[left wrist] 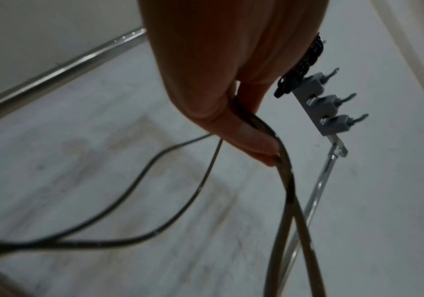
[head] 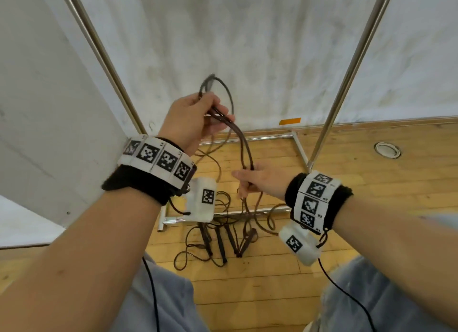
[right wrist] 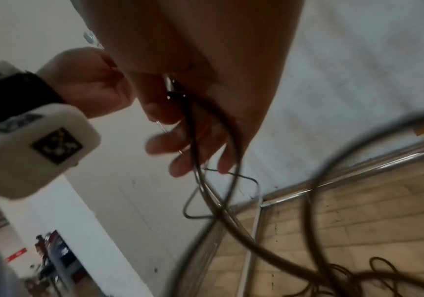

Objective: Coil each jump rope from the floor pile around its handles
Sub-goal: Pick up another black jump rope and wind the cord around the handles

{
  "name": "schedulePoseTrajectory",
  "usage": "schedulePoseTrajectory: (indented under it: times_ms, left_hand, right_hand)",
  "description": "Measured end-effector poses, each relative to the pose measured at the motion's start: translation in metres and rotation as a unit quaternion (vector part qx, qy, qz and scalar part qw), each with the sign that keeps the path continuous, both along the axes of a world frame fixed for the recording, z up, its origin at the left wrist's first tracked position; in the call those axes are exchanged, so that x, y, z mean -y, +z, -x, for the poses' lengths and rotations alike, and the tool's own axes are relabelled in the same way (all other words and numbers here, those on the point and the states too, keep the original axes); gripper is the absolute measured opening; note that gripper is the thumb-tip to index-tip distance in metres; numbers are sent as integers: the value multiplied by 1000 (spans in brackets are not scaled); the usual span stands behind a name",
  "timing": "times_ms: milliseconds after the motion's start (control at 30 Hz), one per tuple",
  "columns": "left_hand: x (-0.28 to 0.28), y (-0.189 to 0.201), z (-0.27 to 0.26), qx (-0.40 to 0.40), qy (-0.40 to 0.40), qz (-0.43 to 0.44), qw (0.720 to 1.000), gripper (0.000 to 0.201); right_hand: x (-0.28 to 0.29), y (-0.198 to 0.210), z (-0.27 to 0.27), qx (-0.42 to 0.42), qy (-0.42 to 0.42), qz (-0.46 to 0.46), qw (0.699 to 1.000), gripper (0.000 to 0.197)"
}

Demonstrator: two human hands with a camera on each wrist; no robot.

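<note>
A dark brown jump rope (head: 244,143) runs between my two hands above the floor. My left hand (head: 195,118) is raised and grips a bunch of its strands, with a loop (head: 213,83) sticking out above the fist. In the left wrist view the fingers (left wrist: 231,128) curl round the rope (left wrist: 288,201). Lower and to the right, my right hand (head: 257,180) holds the same strands, which hang on towards the floor. The right wrist view shows the rope (right wrist: 193,140) crossing loosely curled fingers (right wrist: 180,166). A tangled pile (head: 220,235) of ropes with dark handles (head: 219,240) lies on the floor below.
Two slanted metal poles (head: 104,56) (head: 347,83) and a floor bar (head: 247,138) frame a white sheet behind the pile. On the wooden floor (head: 371,188) are an orange tape strip (head: 289,121) and a round socket (head: 387,150). My grey-trousered knees (head: 168,294) are below.
</note>
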State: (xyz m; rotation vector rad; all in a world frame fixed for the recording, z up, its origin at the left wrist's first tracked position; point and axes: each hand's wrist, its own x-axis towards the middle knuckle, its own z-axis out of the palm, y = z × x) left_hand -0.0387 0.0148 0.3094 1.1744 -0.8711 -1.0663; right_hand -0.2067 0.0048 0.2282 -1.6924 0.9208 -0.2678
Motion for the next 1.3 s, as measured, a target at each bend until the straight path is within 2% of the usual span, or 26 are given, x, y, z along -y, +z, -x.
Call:
schedulePoseTrajectory:
  times_ms: [100, 200, 233, 267, 333, 367, 400, 467, 533, 600, 667, 800, 900, 967, 1067, 1100, 1200, 1300]
  left_hand:
    - [1, 0, -11, -18, 56, 13, 998, 24]
    - [5, -3, -19, -60, 105, 1, 993, 21]
    - [6, -5, -21, -56, 101, -26, 993, 30]
    - [6, -7, -22, -28, 78, -69, 994, 49]
    - [2, -13, -19, 84, -33, -148, 985, 89]
    - [-1, -16, -13, 145, -104, -168, 969, 97]
    - [-5, -20, -6, 193, -175, -173, 950, 96]
    - [-11, -25, 12, 225, -281, -159, 919, 74]
    - [-14, -32, 26, 222, -310, -141, 914, 37]
    - [-15, -40, 36, 234, -283, -137, 920, 8]
    - [-16, -47, 41, 265, -274, -132, 915, 10]
    - [-14, -60, 40, 389, -261, -106, 877, 17]
    - [-11, -62, 37, 437, -246, -94, 860, 25]
    - [-8, -62, 37, 424, -233, -98, 870, 36]
    - [-2, -56, 37, 363, -173, -89, 911, 48]
    - [0, -53, 36, 328, -143, -84, 930, 48]
    - [5, -45, 31, 170, -49, -94, 980, 43]
    - [8, -37, 27, 62, 3, -94, 994, 37]
  right_hand:
    - [-4, -3, 0, -51, 38, 12, 998, 38]
    - [3, 12, 1, 3, -14, 8, 1000, 34]
    - [5, 20, 3, 41, -48, -6, 998, 33]
    - [7, 27, 3, 91, -87, -27, 992, 31]
    - [9, 41, 3, 201, -158, -76, 964, 29]
    - [9, 48, 2, 248, -184, -93, 947, 29]
    - [8, 54, 0, 286, -202, -104, 931, 29]
    - [8, 65, -2, 343, -221, -114, 906, 29]
    - [9, 74, -4, 378, -231, -119, 888, 28]
    - [13, 79, -4, 379, -240, -78, 890, 28]
    - [20, 82, -2, 373, -260, -31, 890, 28]
    - [46, 87, 14, 391, -355, -1, 849, 29]
    - [64, 84, 30, 369, -407, 9, 835, 25]
    - [70, 77, 33, 355, -417, -11, 837, 23]
    - [69, 63, 29, 258, -384, -72, 883, 22]
    - [66, 57, 28, 235, -362, -105, 896, 29]
    - [53, 40, 26, 219, -282, -218, 908, 81]
    - [38, 31, 18, 186, -153, -240, 940, 94]
